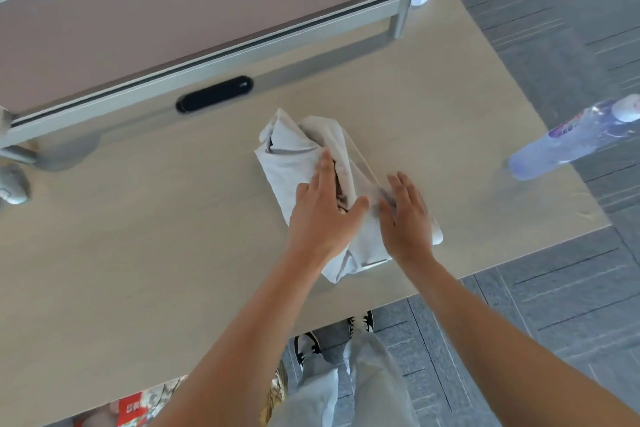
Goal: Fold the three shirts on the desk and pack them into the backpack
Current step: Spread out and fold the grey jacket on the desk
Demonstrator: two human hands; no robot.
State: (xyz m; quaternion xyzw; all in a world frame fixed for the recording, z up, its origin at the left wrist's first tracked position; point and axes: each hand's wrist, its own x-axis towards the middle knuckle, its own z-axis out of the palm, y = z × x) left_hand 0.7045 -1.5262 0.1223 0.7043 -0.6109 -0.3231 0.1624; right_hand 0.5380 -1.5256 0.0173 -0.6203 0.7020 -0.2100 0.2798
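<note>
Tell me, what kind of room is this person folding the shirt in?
Probably an office. The light wooden desk has a divider panel along its back and a black cable slot set in its top, and the floor is grey carpet tiles.

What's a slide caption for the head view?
Both hands, left hand and right hand, press flat on a folded light-grey cotton shirt on the pale wood-grain desk.
</note>
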